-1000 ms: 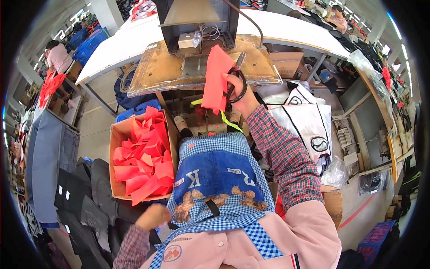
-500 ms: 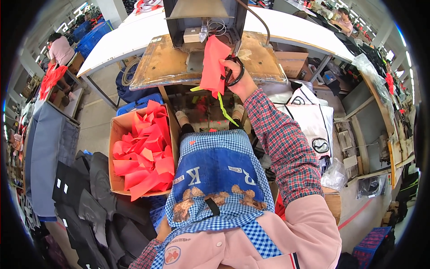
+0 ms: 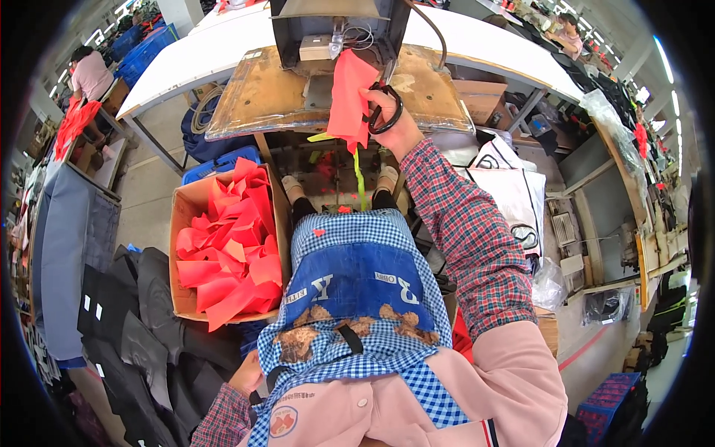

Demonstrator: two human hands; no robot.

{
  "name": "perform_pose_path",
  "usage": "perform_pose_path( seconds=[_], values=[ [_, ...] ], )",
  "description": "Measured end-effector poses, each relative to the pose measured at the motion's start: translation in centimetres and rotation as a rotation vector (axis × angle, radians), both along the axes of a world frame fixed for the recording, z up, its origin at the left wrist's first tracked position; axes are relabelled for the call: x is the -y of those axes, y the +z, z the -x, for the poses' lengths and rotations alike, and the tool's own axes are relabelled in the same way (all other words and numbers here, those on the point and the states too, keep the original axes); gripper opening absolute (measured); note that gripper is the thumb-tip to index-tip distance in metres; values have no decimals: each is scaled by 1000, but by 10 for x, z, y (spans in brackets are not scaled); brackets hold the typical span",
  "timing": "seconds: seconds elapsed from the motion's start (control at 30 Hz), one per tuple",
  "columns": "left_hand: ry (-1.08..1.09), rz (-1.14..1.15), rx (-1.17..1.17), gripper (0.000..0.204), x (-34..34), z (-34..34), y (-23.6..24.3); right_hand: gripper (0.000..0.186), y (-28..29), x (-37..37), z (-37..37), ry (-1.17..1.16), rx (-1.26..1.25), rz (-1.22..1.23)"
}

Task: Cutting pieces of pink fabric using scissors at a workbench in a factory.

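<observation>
Nearest, the left hand (image 3: 246,376) hangs low beside the blue checked apron (image 3: 357,298), mostly hidden; whether its fingers are curled or spread cannot be told. Just left of the lap stands an open cardboard box (image 3: 184,216) heaped with red fabric pieces (image 3: 231,253). Farther out, the right hand (image 3: 391,119) reaches to the worn wooden table (image 3: 261,97), fingers pinched on a red fabric piece (image 3: 350,97) hanging upright before the grey machine (image 3: 335,30), with black-handled scissors (image 3: 386,115) looped on its fingers.
</observation>
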State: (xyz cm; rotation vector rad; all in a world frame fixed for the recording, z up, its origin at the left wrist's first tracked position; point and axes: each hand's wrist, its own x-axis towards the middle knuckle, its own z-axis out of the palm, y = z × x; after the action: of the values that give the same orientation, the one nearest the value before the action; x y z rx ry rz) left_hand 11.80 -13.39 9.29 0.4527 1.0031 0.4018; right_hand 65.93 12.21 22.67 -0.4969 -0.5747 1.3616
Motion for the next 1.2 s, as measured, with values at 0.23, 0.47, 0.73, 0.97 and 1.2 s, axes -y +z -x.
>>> perform_pose_path(
  seconds=[0.23,0.47,0.73,0.97,1.2],
  values=[
    [-501,-288,-304,38,-58,5,19,25,5,0,5,46,1,-23],
    [-221,-440,-489,27,-72,-7,35,29,-1,3,2,87,-20,-21],
    [-164,-751,-409,30,-90,-75,163,36,2,17,2,202,-11,33],
    [-173,-1334,699,36,-72,-148,294,49,20,84,0,232,138,87],
    [-450,-1280,1069,30,-57,-182,319,66,32,310,-58,-243,705,280]
  ],
)
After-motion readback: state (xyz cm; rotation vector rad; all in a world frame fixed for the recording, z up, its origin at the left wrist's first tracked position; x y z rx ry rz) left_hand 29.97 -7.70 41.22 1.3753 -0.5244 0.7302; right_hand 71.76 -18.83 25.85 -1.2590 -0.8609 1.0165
